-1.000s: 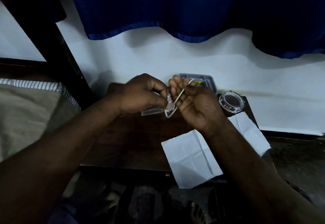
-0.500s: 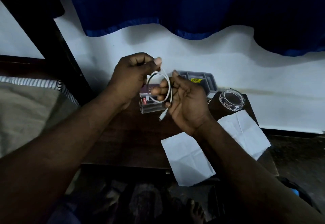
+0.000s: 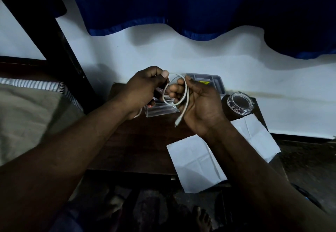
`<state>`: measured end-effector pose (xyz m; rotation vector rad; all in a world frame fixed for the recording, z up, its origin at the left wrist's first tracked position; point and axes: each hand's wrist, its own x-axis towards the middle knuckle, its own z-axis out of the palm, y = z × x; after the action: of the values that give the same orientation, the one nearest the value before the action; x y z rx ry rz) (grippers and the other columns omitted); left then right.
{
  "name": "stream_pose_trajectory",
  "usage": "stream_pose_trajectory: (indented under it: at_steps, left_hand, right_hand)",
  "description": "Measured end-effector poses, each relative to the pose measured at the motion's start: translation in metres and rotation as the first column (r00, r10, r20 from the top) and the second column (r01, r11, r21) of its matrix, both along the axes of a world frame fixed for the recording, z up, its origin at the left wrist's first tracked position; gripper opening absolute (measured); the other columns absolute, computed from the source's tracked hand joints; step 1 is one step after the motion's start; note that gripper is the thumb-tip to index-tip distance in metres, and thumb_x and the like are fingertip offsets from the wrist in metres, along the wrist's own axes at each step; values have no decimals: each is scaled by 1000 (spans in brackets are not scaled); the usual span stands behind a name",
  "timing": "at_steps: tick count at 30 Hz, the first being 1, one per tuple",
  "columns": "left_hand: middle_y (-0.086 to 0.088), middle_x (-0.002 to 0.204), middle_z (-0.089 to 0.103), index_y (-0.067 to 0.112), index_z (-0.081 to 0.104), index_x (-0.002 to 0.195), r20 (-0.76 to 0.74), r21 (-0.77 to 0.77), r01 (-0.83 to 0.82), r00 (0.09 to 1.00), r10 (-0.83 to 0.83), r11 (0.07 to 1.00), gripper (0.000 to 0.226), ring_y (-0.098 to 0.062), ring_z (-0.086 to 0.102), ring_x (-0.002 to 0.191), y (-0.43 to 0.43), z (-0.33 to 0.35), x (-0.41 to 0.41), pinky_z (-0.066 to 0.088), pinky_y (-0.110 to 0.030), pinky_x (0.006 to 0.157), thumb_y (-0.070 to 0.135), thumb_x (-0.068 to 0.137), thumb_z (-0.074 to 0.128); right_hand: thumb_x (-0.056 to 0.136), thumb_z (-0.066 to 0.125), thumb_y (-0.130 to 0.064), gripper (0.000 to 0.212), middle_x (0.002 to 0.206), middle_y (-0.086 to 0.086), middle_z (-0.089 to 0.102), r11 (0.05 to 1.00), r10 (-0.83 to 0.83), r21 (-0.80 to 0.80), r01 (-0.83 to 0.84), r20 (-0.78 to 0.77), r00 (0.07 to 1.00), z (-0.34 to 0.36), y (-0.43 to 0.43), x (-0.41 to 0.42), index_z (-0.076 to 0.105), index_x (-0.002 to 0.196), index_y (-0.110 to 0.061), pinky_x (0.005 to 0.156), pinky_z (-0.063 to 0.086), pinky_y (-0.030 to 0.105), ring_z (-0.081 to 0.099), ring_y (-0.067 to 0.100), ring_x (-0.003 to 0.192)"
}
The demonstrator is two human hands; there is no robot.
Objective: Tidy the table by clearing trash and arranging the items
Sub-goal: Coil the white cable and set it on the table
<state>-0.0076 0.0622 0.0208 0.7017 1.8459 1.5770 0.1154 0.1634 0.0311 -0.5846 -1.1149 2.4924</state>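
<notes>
A thin white charging cable (image 3: 186,95) is held in the air above the dark wooden counter (image 3: 138,140), bent into a loose loop with its plug end hanging down beside the right wrist. The left hand (image 3: 145,88) pinches one run of the cable between thumb and forefinger, its other fingers curled in. The right hand (image 3: 200,104) faces palm up, its fingers (image 3: 174,88) curled round the loop. On the counter beneath the hands lies a clear plastic box (image 3: 160,110); behind the right hand is a grey compartment tray (image 3: 216,84), and to its right a round clear glass dish (image 3: 240,102). A creased white paper sheet (image 3: 196,160) overhangs the near edge. A blue curtain (image 3: 181,4) hangs over the white wall.
</notes>
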Motion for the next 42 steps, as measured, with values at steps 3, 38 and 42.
stream_pose_trajectory:
  at_steps: [3,38,42]
  left_hand:
    - [4,63,61,22,59,83,8,-13,-49,999,50,999,24,-12,52,51,6,-3,5,38,-20,47,33,104,55]
    - [-9,80,62,24,63,77,-81,-154,50,995,-63,987,23,-34,62,62,8,-10,15,52,-32,48,14,96,53]
    - [-1,54,56,21,65,69,215,-111,109,973,-83,988,29,-15,43,41,7,-16,16,22,-18,43,19,95,52]
  right_hand:
    - [109,40,-18,33,65,6,68,991,-23,-133,23,4,1000,0,-3,-2,61,86,-4,59,58,25,70,19,63]
    - [106,49,-29,30,69,-1,64,945,167,-279,-172,-45,985,-4,3,-5,61,85,-11,51,48,19,60,9,54]
    - [98,52,-15,16,77,4,71,878,36,-464,-116,-177,984,2,5,-3,63,91,-6,50,54,21,69,11,59]
